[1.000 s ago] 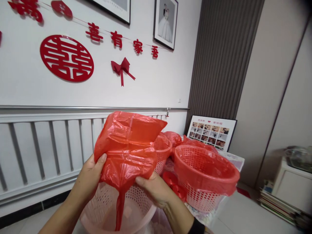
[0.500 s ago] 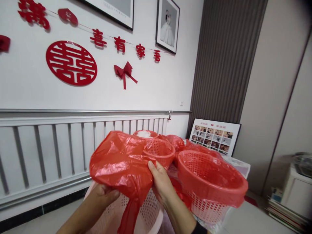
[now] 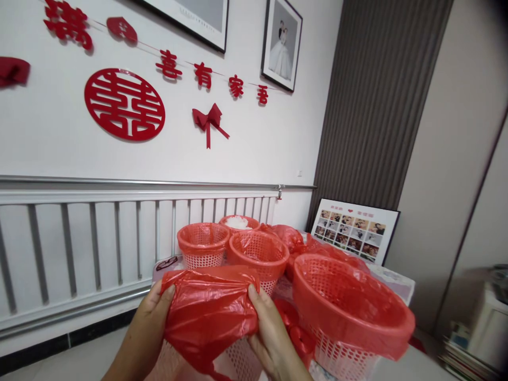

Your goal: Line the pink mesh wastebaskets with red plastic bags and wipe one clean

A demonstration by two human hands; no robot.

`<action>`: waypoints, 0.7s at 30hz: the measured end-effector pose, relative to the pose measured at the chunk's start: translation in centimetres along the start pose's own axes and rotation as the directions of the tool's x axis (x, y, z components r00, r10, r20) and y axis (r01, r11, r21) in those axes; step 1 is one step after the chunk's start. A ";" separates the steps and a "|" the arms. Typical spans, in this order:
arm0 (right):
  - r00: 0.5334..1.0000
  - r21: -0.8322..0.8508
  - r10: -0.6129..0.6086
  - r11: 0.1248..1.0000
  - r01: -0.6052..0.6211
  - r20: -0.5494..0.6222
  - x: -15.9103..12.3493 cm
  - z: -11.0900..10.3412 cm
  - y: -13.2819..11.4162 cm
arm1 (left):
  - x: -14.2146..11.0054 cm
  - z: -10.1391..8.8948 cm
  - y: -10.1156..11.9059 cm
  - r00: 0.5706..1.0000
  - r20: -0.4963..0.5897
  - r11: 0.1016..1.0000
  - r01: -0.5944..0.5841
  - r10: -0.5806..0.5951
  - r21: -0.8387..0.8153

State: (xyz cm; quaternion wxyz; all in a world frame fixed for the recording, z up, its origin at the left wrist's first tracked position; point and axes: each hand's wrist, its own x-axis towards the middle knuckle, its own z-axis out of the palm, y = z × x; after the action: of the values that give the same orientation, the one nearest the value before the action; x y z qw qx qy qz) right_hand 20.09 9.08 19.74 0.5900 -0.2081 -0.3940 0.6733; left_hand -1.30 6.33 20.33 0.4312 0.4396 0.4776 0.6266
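Down came the red bag (image 3: 210,309), left hand (image 3: 153,312) and right hand (image 3: 266,325) now pinching opposite sides, so it stretched between both, above the pale basket (image 3: 241,360) (another lined basket (image 3: 203,243) had popped into view beyond!).

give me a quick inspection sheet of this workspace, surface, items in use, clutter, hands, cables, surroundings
Surface: patterned cover, visible between and beside the baskets.
Items in use: red plastic bag, held above a pale perforated basket; large red-lined basket at right; two smaller red-lined baskets behind the bag.
Clutter: eyeglasses at the left edge; red roll beside the large basket; rear basket holding something white, unclear what.
Hands: left hand and right hand grip opposite sides of the bag.
Cables: nothing seen.
Surroundings: white radiator, red double-happiness sign on the wall, leaning photo board.
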 end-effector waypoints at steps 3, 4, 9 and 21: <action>0.999 0.004 -0.001 1.000 0.001 0.051 -0.7 -0.3 0.3 | 0.3 0.3 -0.1 0.997 -0.037 0.992 0.065 -0.069 -0.108; 0.992 -0.032 0.007 0.999 -0.003 0.127 -1.0 -0.3 0.6 | 0.4 0.4 -0.1 0.995 -0.064 0.989 0.067 -0.075 -0.129; 0.932 -0.139 0.087 0.989 -0.040 0.351 -1.1 -0.5 1.6 | 1.4 -0.4 -0.4 0.991 -0.119 0.993 0.046 -0.059 -0.113; 0.951 -0.126 0.228 0.971 -0.205 0.208 0.2 -3.4 -1.2 | 0.4 -1.8 -0.8 0.995 -0.030 0.987 0.091 -0.095 -0.132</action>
State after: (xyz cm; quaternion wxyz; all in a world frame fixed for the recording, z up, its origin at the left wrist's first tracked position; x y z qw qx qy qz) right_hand 23.30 10.22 18.67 0.4535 -0.2041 -0.4662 0.7317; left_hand -3.00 6.42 19.31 0.4790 0.3761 0.4634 0.6437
